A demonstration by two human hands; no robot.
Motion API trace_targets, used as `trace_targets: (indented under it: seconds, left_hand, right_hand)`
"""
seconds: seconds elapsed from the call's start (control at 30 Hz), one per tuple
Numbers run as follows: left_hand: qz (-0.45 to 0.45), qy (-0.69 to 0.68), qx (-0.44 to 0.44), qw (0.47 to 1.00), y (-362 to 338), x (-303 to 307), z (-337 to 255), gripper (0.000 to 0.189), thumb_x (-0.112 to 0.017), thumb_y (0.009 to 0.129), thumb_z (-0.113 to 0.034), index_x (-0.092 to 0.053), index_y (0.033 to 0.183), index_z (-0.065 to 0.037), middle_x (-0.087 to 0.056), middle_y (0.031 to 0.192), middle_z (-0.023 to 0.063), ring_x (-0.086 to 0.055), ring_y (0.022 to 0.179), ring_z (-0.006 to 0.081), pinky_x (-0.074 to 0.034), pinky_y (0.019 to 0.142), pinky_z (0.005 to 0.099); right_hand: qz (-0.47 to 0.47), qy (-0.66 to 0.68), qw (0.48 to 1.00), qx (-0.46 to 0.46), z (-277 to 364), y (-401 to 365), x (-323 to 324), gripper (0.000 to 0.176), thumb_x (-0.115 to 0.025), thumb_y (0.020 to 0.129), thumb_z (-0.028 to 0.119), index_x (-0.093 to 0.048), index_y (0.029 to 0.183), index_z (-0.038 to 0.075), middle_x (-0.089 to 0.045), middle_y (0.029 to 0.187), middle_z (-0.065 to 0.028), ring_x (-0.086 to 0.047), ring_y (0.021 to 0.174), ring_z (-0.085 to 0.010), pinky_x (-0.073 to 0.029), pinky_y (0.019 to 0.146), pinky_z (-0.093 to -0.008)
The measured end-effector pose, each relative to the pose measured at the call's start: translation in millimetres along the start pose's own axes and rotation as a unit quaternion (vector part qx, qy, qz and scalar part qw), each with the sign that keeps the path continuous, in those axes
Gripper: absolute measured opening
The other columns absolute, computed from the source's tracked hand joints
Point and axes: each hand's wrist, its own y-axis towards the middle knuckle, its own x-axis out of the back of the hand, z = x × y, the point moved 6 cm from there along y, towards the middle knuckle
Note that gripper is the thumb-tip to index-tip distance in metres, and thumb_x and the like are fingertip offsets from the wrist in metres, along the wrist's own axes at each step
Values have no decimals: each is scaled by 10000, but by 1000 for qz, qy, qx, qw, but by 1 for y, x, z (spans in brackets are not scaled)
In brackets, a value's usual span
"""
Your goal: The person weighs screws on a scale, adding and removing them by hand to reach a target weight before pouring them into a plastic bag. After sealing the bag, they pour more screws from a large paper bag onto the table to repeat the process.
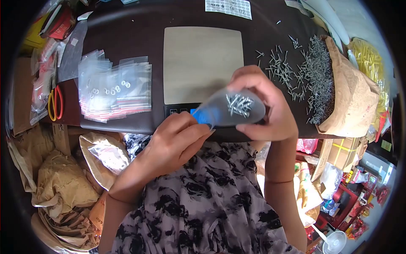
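My right hand (270, 106) is wrapped round a translucent scoop-like container (257, 111) with a small heap of screws (240, 105) in it. The container's narrow end points down-left at my left hand (182, 137), whose fingers are pinched on the edge of a clear plastic bag (211, 115). Both hands are above the front edge of a scale (203, 63) with a beige plate; its blue-lit display shows partly behind the bag. Where the bag and container meet is blurred.
Stacked zip bags (122, 91) lie left of the scale, with orange-handled scissors (56, 103) beyond. Loose screws (319, 80) are piled at the right by an open brown paper bag (351, 91). A label sheet (228, 8) lies at the back.
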Motion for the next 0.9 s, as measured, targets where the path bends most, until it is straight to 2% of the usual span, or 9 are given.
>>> trace_targets:
  seconds: [0.1, 0.2, 0.33, 0.47, 0.57, 0.67, 0.77, 0.83, 0.9]
  left_hand:
    - [-2, 41, -44, 998, 6, -3, -7, 213, -670, 705, 17, -655, 913, -27, -496, 793, 66, -523, 664, 237, -440, 605, 337]
    - [17, 66, -96, 993, 4, -6, -10, 233, -656, 679, -12, -665, 912, -30, -485, 805, 59, -510, 659, 221, -441, 604, 340]
    - [-10, 95, -104, 990, 5, 2, -18, 229, -655, 667, -28, -670, 896, -37, -502, 806, 54, -541, 668, 218, -455, 616, 341]
    - [-47, 71, -70, 994, 4, 11, -18, 251, -730, 672, 67, -661, 892, -35, -551, 881, 87, -556, 717, 242, -454, 616, 341]
    - [-75, 31, -46, 996, 4, 18, -17, 208, -693, 728, 88, -625, 897, -13, -565, 1046, 148, -622, 862, 247, -520, 705, 331]
    - [-69, -43, -25, 996, 4, 20, -17, 182, -649, 778, 89, -581, 919, -3, -536, 1162, 249, -652, 987, 310, -560, 792, 343]
    - [-40, -67, -69, 995, 4, 20, -19, 215, -637, 786, 86, -553, 962, -7, -531, 1180, 282, -676, 937, 331, -574, 755, 337]
    - [-45, -135, -39, 989, 3, 16, -19, 237, -671, 746, 96, -584, 946, 3, -558, 1161, 270, -662, 955, 312, -564, 769, 334]
    - [-48, -197, 30, 979, 7, 14, -25, 273, -698, 699, 102, -612, 938, 4, -617, 1085, 212, -667, 907, 271, -555, 758, 315]
  right_hand:
    - [64, -139, 988, -21, 21, 2, -9, 551, -639, 568, -42, -648, 1097, 111, -496, 1109, -93, -566, 1044, -232, -492, 846, -325]
    - [45, -175, 983, -20, 31, 2, -27, 500, -629, 477, -17, -700, 966, 65, -522, 996, -90, -558, 870, -201, -452, 783, -300]
    - [-20, -196, 980, -1, 46, 4, -17, 502, -608, 472, -67, -709, 938, 90, -547, 1027, -83, -581, 886, -205, -466, 815, -314]
    - [-83, -153, 985, 8, -7, 0, 19, 562, -766, 639, 72, -573, 1165, 109, -582, 1101, -84, -545, 1087, -258, -414, 923, -358]
    - [-100, -344, 934, -13, -28, -5, 12, 623, -823, 658, 232, -533, 1201, 139, -552, 1204, -66, -462, 1215, -261, -243, 1040, -430]
    - [-62, -359, 931, 27, -2, -10, 1, 599, -804, 682, 278, -535, 1201, 145, -535, 1219, -52, -430, 1239, -248, -254, 1020, -438]
    - [-23, -321, 943, 86, 16, -19, -12, 303, -767, 714, 235, -615, 959, 142, -601, 995, -8, -553, 1011, -192, -318, 868, -360]
    - [-62, -313, 940, 116, 27, -22, -19, 151, -747, 720, 162, -605, 768, 145, -590, 788, 32, -587, 812, -159, -318, 776, -331]
    - [-43, -339, 932, 124, 33, -27, -25, 156, -749, 717, 151, -598, 760, 145, -582, 775, 27, -589, 799, -158, -323, 782, -333]
